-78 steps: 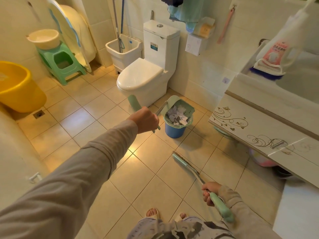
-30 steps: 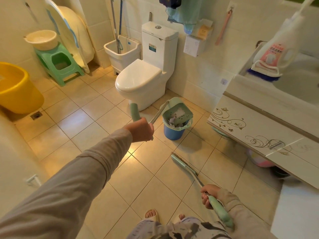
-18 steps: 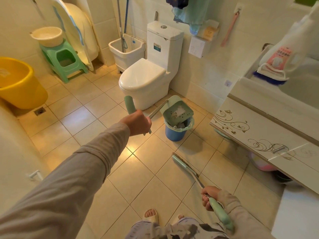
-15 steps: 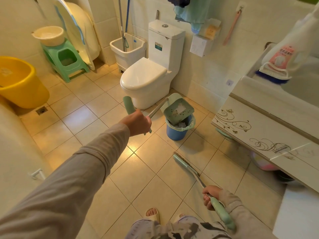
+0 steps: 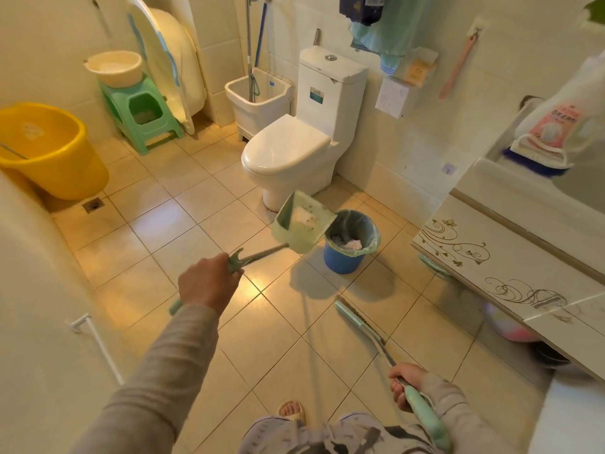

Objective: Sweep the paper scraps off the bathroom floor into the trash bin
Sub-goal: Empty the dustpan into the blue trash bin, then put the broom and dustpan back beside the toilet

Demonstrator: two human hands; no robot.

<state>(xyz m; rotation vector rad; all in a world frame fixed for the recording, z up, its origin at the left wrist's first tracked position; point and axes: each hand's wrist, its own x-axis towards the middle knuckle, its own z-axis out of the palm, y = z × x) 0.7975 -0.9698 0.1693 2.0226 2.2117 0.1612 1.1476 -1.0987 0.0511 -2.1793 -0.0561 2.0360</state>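
My left hand (image 5: 209, 283) grips the handle of a light green dustpan (image 5: 302, 224), held in the air just left of the blue trash bin (image 5: 352, 242). The pan looks almost bare inside. White paper scraps (image 5: 350, 243) lie in the bin, which has a green liner. My right hand (image 5: 404, 383) holds the handle of a green broom (image 5: 358, 322), whose head rests on the tile floor in front of the bin.
A white toilet (image 5: 288, 152) stands behind the bin. A vanity cabinet (image 5: 510, 257) juts out on the right. A yellow tub (image 5: 49, 149), a green stool (image 5: 140, 109) and a mop sink (image 5: 258, 96) line the far side. My sandalled foot (image 5: 291, 411) is below.
The dustpan was tipped over the bin with scraps falling in. Now it has swung down and left, off the bin, and the scraps lie inside the bin. The broom stayed put.
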